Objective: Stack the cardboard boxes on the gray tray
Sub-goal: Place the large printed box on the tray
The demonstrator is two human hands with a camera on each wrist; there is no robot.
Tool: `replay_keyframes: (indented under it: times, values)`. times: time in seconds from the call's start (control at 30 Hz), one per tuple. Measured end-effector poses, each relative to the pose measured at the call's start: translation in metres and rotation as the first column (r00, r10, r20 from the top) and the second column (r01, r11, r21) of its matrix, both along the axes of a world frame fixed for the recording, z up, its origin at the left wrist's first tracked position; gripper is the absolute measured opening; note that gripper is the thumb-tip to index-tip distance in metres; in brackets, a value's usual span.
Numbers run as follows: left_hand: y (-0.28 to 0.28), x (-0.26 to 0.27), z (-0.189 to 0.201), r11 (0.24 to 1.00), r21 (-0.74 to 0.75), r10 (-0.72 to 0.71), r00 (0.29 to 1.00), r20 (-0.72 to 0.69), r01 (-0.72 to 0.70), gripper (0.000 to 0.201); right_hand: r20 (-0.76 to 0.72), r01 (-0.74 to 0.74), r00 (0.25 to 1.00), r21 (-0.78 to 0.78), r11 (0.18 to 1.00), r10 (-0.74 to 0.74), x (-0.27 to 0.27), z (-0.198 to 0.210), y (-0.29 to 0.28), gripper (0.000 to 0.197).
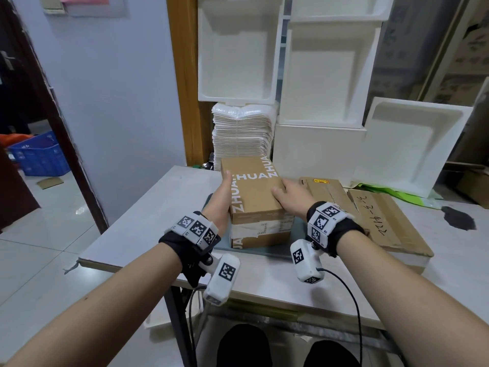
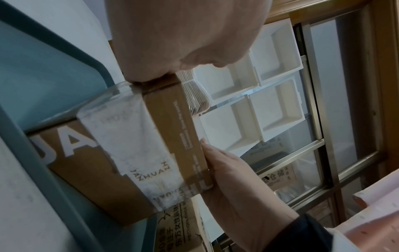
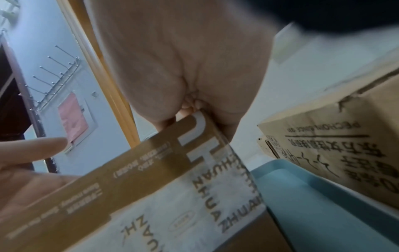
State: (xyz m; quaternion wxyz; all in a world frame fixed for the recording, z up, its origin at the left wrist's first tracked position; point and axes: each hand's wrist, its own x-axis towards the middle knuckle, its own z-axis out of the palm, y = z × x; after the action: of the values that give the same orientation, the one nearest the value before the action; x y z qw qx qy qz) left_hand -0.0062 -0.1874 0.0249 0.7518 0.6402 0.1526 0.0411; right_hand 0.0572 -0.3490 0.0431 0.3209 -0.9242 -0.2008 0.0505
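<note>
Two brown cardboard boxes printed ZHUAN are stacked on the gray tray (image 1: 264, 251) at the table's middle. The top box (image 1: 254, 189) sits slightly skewed on the lower box (image 1: 260, 234), which is wrapped in white tape. My left hand (image 1: 222, 197) holds the top box's left side, thumb lying along its top edge. My right hand (image 1: 288, 197) holds its right side, thumb on top. The left wrist view shows my left hand (image 2: 172, 34) pressed on the top box (image 2: 172, 133), above the lower box (image 2: 86, 162). Both hands' fingers are hidden behind the box.
A large flattened carton (image 1: 370, 215) lies right of the tray, almost touching it. White foam trays (image 1: 317, 102) and a pile of white padded mailers (image 1: 242, 133) stand behind. The table's near edge (image 1: 132, 263) is close. A blue crate (image 1: 39, 154) sits on the floor, left.
</note>
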Motion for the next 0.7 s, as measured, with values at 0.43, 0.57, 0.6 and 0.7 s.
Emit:
replay_keyframes:
  times: [0.43, 0.57, 0.6, 0.7]
  values:
    - [0.065, 0.053, 0.048, 0.981, 0.155, -0.117, 0.993, -0.033, 0.121, 0.086, 0.007, -0.183, 0.983, -0.042, 0.982, 0.183, -0.005, 0.0, -0.014, 0.071]
    - [0.074, 0.066, 0.044, 0.97, 0.205, -0.12, 0.991, -0.057, 0.129, 0.089, -0.069, -0.263, 0.964, -0.068, 0.962, 0.259, 0.001, -0.001, -0.022, 0.098]
    - [0.075, 0.069, 0.043, 0.967, 0.214, -0.125, 0.99, -0.065, 0.136, 0.09, -0.076, -0.276, 0.96, -0.083, 0.957, 0.27, 0.003, -0.002, -0.023, 0.102]
    - [0.076, 0.077, 0.04, 0.968, 0.217, -0.115, 0.991, -0.067, 0.127, 0.089, -0.032, -0.269, 0.963, -0.118, 0.956, 0.267, 0.006, -0.007, -0.023, 0.109]
